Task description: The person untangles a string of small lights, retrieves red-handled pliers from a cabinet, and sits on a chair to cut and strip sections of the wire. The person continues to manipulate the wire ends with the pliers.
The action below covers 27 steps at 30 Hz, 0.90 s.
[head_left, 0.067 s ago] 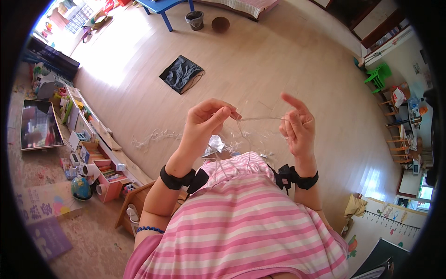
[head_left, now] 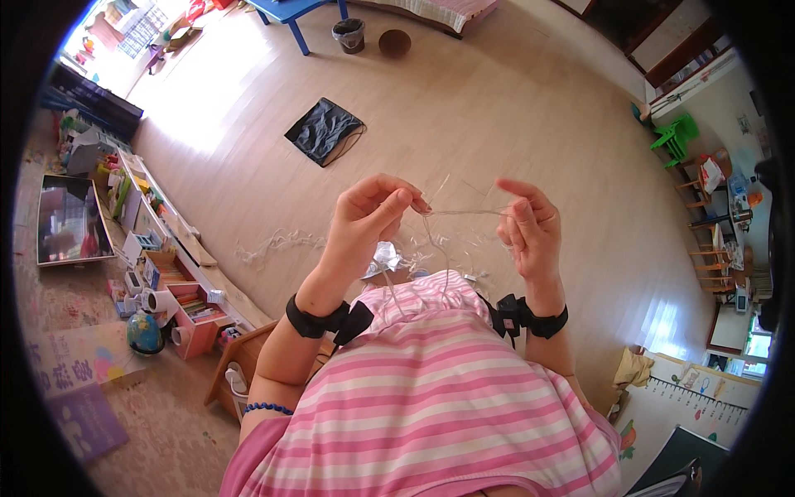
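Between my two hands a thin whitish string [head_left: 468,212] is stretched level, and strands of it hang down from the left fingertips towards my lap. My left hand [head_left: 371,217] pinches the string between thumb and fingers. On the other side my right hand [head_left: 531,225] closes on the string's far end, its index finger raised and apart from the thumb. Loose ends stick up near the left fingertips. The striped pink cloth [head_left: 426,294] below me carries more white strands, and a crumpled silvery wrapper [head_left: 386,256] lies just beyond it.
A tangle of white string [head_left: 281,243] lies on the floor to the left. Farther off are a black drawstring bag [head_left: 324,132], a waste bin [head_left: 349,37] and a round brown object [head_left: 394,44]. A low shelf [head_left: 186,248] runs along the left; green chairs [head_left: 676,137] stand at the right.
My right index finger has bent slightly down and left. The loose string ends above the hands have shifted a little; the left hand stays nearly still.
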{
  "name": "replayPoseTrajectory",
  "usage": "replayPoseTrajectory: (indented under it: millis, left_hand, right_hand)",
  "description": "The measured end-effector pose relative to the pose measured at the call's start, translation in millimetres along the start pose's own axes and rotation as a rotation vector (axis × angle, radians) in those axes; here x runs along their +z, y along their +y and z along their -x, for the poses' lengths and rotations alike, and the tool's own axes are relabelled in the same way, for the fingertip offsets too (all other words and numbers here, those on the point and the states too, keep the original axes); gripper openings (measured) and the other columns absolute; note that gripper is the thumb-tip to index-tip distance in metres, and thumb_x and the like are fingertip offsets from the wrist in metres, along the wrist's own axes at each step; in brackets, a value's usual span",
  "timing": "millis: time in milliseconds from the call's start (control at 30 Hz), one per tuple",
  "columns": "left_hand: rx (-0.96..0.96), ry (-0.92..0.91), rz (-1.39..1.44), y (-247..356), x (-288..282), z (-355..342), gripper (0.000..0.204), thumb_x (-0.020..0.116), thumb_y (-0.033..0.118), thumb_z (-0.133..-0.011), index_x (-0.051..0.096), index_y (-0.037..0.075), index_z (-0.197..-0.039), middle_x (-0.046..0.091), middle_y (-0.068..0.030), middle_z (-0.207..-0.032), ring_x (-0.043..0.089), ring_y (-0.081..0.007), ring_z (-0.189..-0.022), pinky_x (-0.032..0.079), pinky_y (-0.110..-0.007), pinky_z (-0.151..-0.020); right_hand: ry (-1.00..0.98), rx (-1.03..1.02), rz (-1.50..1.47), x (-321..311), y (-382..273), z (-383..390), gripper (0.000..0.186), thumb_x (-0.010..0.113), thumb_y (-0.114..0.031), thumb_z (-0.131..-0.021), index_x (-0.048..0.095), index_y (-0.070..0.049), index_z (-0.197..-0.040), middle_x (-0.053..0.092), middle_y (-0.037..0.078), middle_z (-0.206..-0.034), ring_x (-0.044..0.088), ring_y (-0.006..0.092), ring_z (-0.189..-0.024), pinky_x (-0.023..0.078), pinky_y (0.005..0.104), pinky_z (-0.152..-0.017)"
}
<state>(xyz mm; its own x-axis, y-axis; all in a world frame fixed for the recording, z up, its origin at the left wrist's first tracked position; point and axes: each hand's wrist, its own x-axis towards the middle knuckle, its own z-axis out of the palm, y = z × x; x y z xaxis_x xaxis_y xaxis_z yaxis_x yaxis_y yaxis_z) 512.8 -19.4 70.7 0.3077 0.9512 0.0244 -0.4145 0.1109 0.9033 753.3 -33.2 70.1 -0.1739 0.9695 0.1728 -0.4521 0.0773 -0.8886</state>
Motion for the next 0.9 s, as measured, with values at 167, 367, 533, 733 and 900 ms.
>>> replayPoseTrajectory:
  millis: [167, 367, 533, 733, 900]
  left_hand:
    - [-0.002, 0.018, -0.054, 6.4, 7.4, 2.6, 0.018, 0.049, 0.018, -0.099, 0.052, 0.003, -0.090, 0.062, -0.0094, -0.083, 0.029, -0.0005, -0.047, 0.021, -0.018, -0.043]
    - [0.031, 0.011, -0.114, 10.5, 17.0, 5.2, 0.016, 0.045, 0.017, -0.100, 0.047, 0.003, -0.093, 0.064, -0.0069, -0.080, 0.030, -0.0003, -0.047, 0.024, -0.017, -0.044]
    - [0.087, -0.016, -0.167, 14.1, 17.2, 9.4, 0.016, 0.042, 0.018, -0.101, 0.044, 0.004, -0.095, 0.060, -0.0065, -0.078, 0.031, -0.0013, -0.050, 0.024, -0.017, -0.046]
    - [0.070, -0.003, -0.143, 12.4, 16.7, 13.8, 0.018, 0.045, 0.022, -0.101, 0.046, 0.004, -0.099, 0.054, -0.0026, -0.081, 0.036, -0.0014, -0.060, 0.027, -0.016, -0.051]
    - [-0.026, -0.092, -0.011, 12.2, 12.2, 14.8, 0.024, 0.045, 0.022, -0.101, 0.051, 0.001, -0.110, 0.053, -0.0022, -0.083, 0.034, -0.0010, -0.058, 0.027, -0.015, -0.051]
  right_hand:
    - [0.100, 0.190, 0.358, -1.9, 6.5, 2.2, 0.026, 0.059, -0.024, -0.094, 0.066, 0.000, -0.100, 0.049, -0.004, -0.059, 0.042, 0.0034, -0.052, 0.034, 0.0189, -0.049]
    - [0.203, 0.074, 0.542, -0.7, -0.9, 3.1, 0.017, 0.062, -0.016, -0.092, 0.066, 0.000, -0.094, 0.058, 0.000, -0.067, 0.052, 0.0050, -0.062, 0.041, 0.0187, -0.057]
    - [0.225, -0.112, 0.481, 2.6, -12.4, 12.2, 0.014, 0.060, -0.012, -0.093, 0.062, 0.001, -0.092, 0.061, 0.002, -0.069, 0.058, 0.0079, -0.064, 0.044, 0.0199, -0.059]
    - [0.224, -0.201, 0.497, 10.9, -19.0, 23.8, 0.012, 0.058, -0.012, -0.094, 0.059, 0.000, -0.092, 0.061, 0.004, -0.067, 0.061, 0.0100, -0.061, 0.046, 0.0208, -0.060]
    - [0.238, -0.194, 0.464, 9.7, -17.7, 24.5, 0.015, 0.057, -0.015, -0.095, 0.059, 0.000, -0.092, 0.060, 0.003, -0.066, 0.057, 0.0073, -0.057, 0.041, 0.0185, -0.053]
